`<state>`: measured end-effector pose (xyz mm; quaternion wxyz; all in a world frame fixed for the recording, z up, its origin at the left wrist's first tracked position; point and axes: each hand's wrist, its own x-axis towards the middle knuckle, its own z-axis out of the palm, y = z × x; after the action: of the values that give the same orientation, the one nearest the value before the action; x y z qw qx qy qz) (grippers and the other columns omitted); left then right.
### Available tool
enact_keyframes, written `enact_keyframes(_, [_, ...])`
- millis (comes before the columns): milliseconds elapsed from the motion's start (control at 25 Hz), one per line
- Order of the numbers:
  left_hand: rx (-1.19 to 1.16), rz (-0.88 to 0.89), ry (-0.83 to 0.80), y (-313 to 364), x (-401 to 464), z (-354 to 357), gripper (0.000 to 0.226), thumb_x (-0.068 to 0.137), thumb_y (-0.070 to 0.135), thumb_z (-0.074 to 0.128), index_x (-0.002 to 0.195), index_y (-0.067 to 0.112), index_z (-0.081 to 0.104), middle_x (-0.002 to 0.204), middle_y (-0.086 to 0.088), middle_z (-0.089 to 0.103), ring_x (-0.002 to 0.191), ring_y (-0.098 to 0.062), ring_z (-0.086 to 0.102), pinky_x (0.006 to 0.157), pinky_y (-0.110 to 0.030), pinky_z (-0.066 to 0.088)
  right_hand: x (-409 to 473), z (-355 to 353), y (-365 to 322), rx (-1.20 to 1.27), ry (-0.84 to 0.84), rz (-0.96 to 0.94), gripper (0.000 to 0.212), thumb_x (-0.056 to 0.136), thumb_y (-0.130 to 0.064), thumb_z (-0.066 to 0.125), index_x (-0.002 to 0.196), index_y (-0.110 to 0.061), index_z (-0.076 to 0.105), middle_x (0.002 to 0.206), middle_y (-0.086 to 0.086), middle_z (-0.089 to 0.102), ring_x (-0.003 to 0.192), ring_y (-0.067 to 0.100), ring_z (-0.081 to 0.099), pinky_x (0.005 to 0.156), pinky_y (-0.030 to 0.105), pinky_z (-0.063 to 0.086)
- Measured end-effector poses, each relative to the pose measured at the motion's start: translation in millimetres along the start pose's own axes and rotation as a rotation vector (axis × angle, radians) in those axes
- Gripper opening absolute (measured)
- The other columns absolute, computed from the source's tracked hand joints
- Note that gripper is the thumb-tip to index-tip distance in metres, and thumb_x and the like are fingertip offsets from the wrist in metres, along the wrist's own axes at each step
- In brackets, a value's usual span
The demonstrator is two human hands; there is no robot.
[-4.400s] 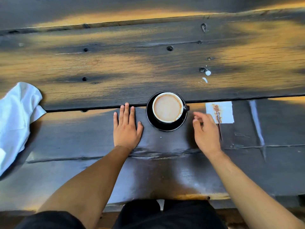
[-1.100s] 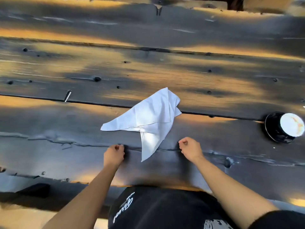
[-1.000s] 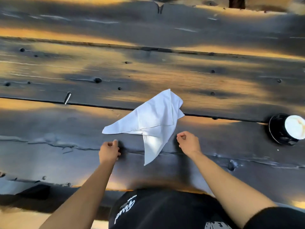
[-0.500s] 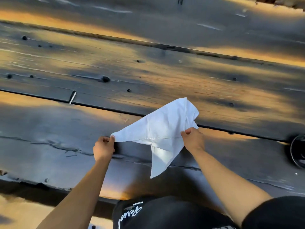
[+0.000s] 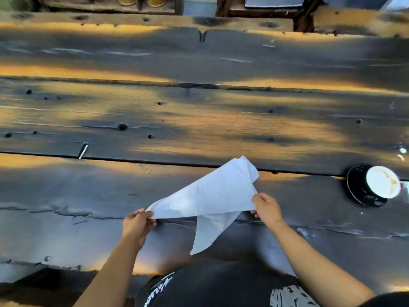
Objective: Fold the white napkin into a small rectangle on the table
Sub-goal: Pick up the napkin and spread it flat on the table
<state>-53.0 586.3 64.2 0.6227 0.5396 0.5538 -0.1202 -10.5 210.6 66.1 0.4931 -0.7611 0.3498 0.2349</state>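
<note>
Your left hand (image 5: 137, 224) pinches one corner of the white napkin (image 5: 212, 196) and your right hand (image 5: 266, 209) pinches its opposite edge, above the dark wooden table (image 5: 88, 191); one point hangs toward you.

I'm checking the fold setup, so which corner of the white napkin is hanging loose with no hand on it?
The near corner of the white napkin, pointing toward the person. The left hand pinches the left corner; the right hand grips the right edge.
</note>
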Motion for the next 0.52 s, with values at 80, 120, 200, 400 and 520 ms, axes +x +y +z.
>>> enact_keyframes(80, [0.016,-0.155,-0.079,-25,-18,6,0.011,0.089,-0.008,0.062,0.089,0.002,0.058,0.068,-0.014,0.056,0.055,-0.021,0.054,0.047,-0.027,0.053,-15,-23,33,0.058,0.026,0.042,0.022,0.093,-0.014,0.05,0.074,-0.007,0.058,0.069,0.013,0.06,0.056,0.02,0.055,0.058,0.033,0.045])
enact_keyframes(120, [0.062,-0.228,-0.125,-37,-26,8,0.009,0.089,-0.008,0.063,0.088,0.0,0.059,0.063,-0.013,0.056,0.054,-0.02,0.054,0.044,-0.025,0.052,-22,-35,51,0.082,0.049,0.071,0.022,0.094,-0.012,0.05,0.075,-0.006,0.058,0.069,0.015,0.06,0.055,0.02,0.055,0.057,0.033,0.045])
enact_keyframes(200, [0.217,-0.324,-0.201,-58,-39,11,0.008,0.089,-0.006,0.065,0.086,-0.001,0.06,0.055,-0.01,0.054,0.049,-0.019,0.052,0.041,-0.023,0.05,-34,-55,83,0.151,0.098,0.152,0.02,0.093,-0.01,0.05,0.078,-0.003,0.062,0.068,0.016,0.06,0.056,0.022,0.056,0.057,0.034,0.045])
enact_keyframes(400, [0.367,-0.328,-0.368,-64,-60,33,0.015,0.09,0.014,0.072,0.085,0.006,0.061,0.062,-0.008,0.058,0.054,-0.02,0.058,0.054,-0.029,0.047,-44,-83,115,0.38,0.06,0.298,0.019,0.095,-0.017,0.05,0.094,-0.006,0.066,0.08,0.013,0.069,0.072,0.026,0.063,0.065,0.036,0.048])
enact_keyframes(520, [0.158,-0.231,-0.398,-28,-55,65,0.016,0.098,0.02,0.062,0.104,0.006,0.063,0.093,-0.014,0.071,0.074,-0.025,0.071,0.073,-0.036,0.054,-27,-90,80,0.507,-0.044,0.257,0.019,0.097,-0.02,0.053,0.104,-0.007,0.065,0.097,0.015,0.071,0.095,0.032,0.069,0.086,0.041,0.053])
